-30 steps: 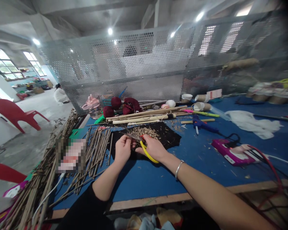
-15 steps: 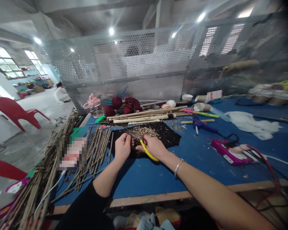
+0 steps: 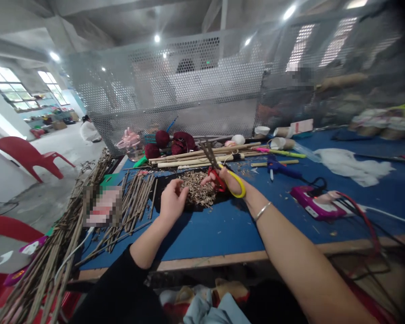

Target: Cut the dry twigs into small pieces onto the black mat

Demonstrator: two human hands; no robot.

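A pair of scissors (image 3: 209, 155) with one red and one yellow handle loop is held in my right hand (image 3: 232, 181). Its blades point up and away, slightly apart, while some of my right fingers stretch out over the pile. My left hand (image 3: 173, 199) rests at the pile's left side, fingers curved and thumb held apart, with nothing visible in it. Between both hands lies a heap of short brown cut plant pieces (image 3: 202, 191) on a black cloth (image 3: 162, 180). Thin brown sticks (image 3: 135, 204) lie on the blue table just left of my left hand.
Long dry stalks (image 3: 59, 238) lean along the table's left edge. Behind the heap are pale sticks (image 3: 189, 161) and dark red yarn balls (image 3: 184, 143). To the right sit a blue glue gun (image 3: 283, 170), a purple power strip (image 3: 315, 204) with cables and a white plastic bag (image 3: 354, 166).
My hands have moved apart. The right hand has swung the scissors up and to the right, and the left hand's fingers have loosened. More of the heap shows.
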